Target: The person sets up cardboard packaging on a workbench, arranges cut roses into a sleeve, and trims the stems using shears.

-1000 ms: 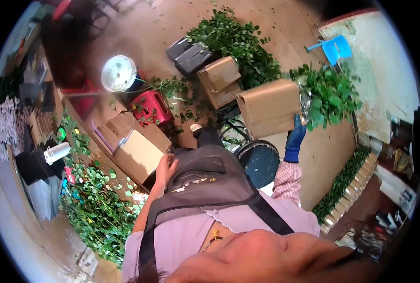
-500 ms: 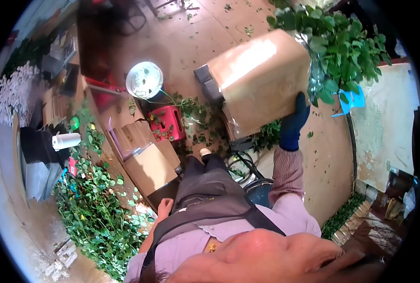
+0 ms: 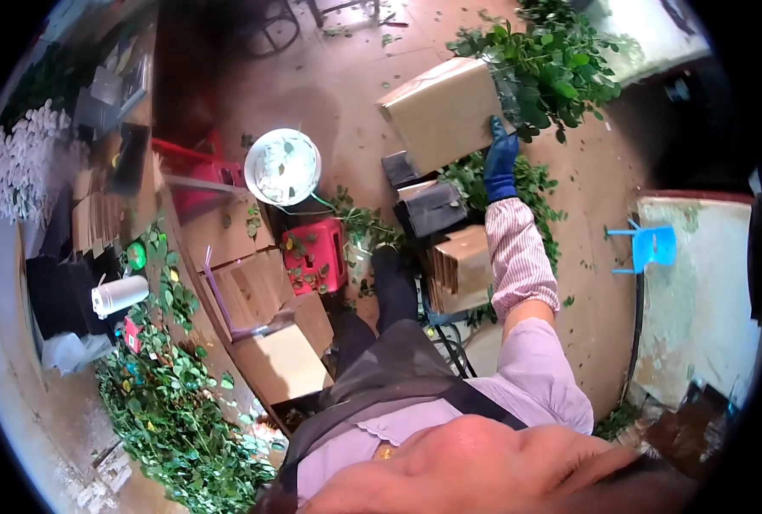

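Note:
My right hand (image 3: 502, 163), in a dark blue work glove, reaches forward and grips the near edge of a cardboard-wrapped bunch of leafy stems (image 3: 443, 116). The brown wrap is boxy and tilted, and green leaves (image 3: 552, 73) spill from its right end, with some clear plastic at that end. Thumb and fingertips are partly hidden against the cardboard. Below it lies another brown cardboard bundle (image 3: 465, 267), beside a dark grey block-shaped thing (image 3: 432, 208), with leaves to its right. My left hand is out of sight.
A white bucket (image 3: 283, 167) stands left of centre, by a red stool (image 3: 315, 255). Flat cardboard (image 3: 282, 364) lies on the left bench beside a pile of leafy stems (image 3: 167, 403) and a white tumbler (image 3: 120, 295). At right is a blue chair (image 3: 652, 248). Leaves litter the floor.
My right hand has carried the cardboard-wrapped bunch forward, farther from me. The dark block and the other cardboard bundle beneath show more fully. My left hand has left the view.

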Demonstrator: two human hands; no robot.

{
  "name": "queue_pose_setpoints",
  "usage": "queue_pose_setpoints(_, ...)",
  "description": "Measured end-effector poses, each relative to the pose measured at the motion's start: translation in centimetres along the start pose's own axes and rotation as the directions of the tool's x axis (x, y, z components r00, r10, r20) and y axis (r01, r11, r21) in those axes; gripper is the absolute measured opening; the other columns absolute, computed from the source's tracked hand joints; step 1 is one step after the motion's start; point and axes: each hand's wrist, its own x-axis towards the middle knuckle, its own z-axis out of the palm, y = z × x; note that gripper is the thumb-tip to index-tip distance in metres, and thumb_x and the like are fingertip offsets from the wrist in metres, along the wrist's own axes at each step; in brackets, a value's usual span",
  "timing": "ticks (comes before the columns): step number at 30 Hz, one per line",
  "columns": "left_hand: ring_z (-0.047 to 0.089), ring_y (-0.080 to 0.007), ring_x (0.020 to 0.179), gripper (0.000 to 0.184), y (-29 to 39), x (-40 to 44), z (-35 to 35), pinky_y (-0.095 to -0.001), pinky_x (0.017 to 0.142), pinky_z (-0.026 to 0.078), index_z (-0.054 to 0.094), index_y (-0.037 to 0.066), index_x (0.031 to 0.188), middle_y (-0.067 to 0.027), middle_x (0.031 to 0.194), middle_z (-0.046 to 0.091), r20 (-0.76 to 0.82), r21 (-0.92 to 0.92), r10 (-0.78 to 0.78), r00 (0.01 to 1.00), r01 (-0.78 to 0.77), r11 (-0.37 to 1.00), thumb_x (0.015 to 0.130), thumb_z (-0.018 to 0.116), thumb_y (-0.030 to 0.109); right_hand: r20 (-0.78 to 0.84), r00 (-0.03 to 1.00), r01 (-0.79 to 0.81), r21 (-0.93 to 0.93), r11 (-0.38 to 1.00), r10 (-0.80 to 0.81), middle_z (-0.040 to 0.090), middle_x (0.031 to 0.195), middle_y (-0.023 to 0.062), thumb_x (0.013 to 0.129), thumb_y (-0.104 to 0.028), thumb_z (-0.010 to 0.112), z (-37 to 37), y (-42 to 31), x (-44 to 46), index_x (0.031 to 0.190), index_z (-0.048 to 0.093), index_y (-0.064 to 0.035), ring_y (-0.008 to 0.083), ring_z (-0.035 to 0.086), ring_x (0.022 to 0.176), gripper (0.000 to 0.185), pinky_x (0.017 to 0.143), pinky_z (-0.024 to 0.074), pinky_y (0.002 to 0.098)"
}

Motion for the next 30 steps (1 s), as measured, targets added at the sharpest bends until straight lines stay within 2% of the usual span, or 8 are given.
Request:
queue_pose_setpoints(8,0.067,-0.0188,0.093,0.029,8.2,-1.7,2.3,-0.0325,0.084,0.051,0.065,0.001,0.109,-0.0130,0.098,0.071,-0.018,-0.052,-0.263,0.965,0.261,0.964,0.094,0.063,0.026,0.015,0.999,-0.030,-0.310,0.950,0.036,0.061,0.086,0.0003,0.095,-0.019,0.065,0.5,18.9,12.2,0.091,0.061,0.0011,0.0104,0.052,0.073,0.021,0.069,0.0464,0.0289)
queue_pose_setpoints(11,0.067,-0.0188,0.094,0.030,10.0,-2.1,2.5,-0.0325,0.085,0.051,0.065,0.001,0.110,-0.0132,0.098,0.071,-0.023,-0.051,-0.314,0.949,0.313,0.949,0.095,0.063,0.027,-0.084,0.993,-0.105,-0.239,0.965,0.088,0.060,0.085,0.0000,0.093,-0.023,0.068,2.6,25.3,12.8,0.092,0.061,0.0004,0.0102,0.052,0.074,0.024,0.068,0.0462,0.0280)
queue_pose_setpoints(13,0.067,-0.0188,0.094,0.030,10.7,-2.5,2.4,-0.0326,0.085,0.051,0.065,0.001,0.111,-0.0133,0.099,0.071,-0.024,-0.047,-0.342,0.940,0.340,0.939,0.095,0.063,0.027,-0.144,0.989,-0.038,-0.480,0.877,-0.036,0.065,0.088,0.0042,0.089,-0.032,0.072,4.2,28.4,11.7,0.104,0.062,0.0008,0.0144,0.058,0.073,0.037,0.068,0.0505,0.0322)
queue_pose_setpoints(17,0.067,-0.0188,0.095,0.030,11.7,-3.4,1.9,-0.0326,0.086,0.051,0.065,0.002,0.112,-0.0135,0.100,0.071,-0.023,-0.053,-0.377,0.926,0.375,0.925,0.095,0.063,0.027,-0.179,0.802,-0.547,-0.601,0.582,0.570,0.069,0.107,0.0200,0.086,-0.044,0.068,-0.8,42.2,5.2,0.115,0.061,0.0071,0.0323,0.066,0.093,0.059,0.084,0.0506,0.0410)
queue_pose_setpoints(21,0.067,-0.0188,0.096,0.031,11.3,-4.3,1.4,-0.0326,0.087,0.051,0.065,0.002,0.113,-0.0137,0.100,0.071,-0.016,-0.077,-0.379,0.925,0.377,0.923,0.095,0.063,0.027,0.164,0.807,-0.154,-0.869,0.470,0.568,0.066,0.107,0.0277,0.092,-0.039,0.059,-0.2,36.7,-5.4,0.112,0.064,0.0032,0.0394,0.063,0.100,0.048,0.087,0.0482,0.0437)
queue_pose_setpoints(24,0.067,-0.0188,0.097,0.031,10.2,-4.7,1.4,-0.0326,0.087,0.051,0.064,0.002,0.114,-0.0139,0.101,0.071,-0.013,-0.116,-0.360,0.933,0.356,0.927,0.095,0.062,0.027,0.270,0.484,0.218,-0.958,0.184,0.832,0.066,0.108,0.0288,0.091,-0.042,0.054,0.0,27.8,-11.7,0.122,0.060,-0.0057,0.0444,0.064,0.099,0.048,0.085,0.0514,0.0513)
queue_pose_setpoints(28,0.067,-0.0188,0.098,0.032,7.2,-5.3,2.0,-0.0326,0.088,0.051,0.064,0.002,0.115,-0.0141,0.102,0.071,-0.016,-0.184,-0.302,0.953,0.294,0.938,0.096,0.062,0.027,0.618,0.319,0.432,-0.769,0.471,0.719,0.067,0.112,0.0204,0.090,-0.035,0.058,-0.4,19.2,-19.4,0.122,0.063,-0.0108,0.0397,0.065,0.101,0.040,0.091,0.0516,0.0464)
queue_pose_setpoints(30,0.067,-0.0188,0.098,0.032,5.0,-5.2,2.4,-0.0326,0.088,0.051,0.064,0.002,0.115,-0.0143,0.102,0.071,-0.029,-0.213,-0.231,0.972,0.220,0.952,0.096,0.062,0.027,0.584,0.109,0.426,-0.759,0.494,0.804,0.067,0.115,0.0195,0.091,-0.032,0.059,2.1,14.2,-21.8,0.126,0.062,-0.0087,0.0376,0.065,0.105,0.042,0.093,0.0508,0.0436)
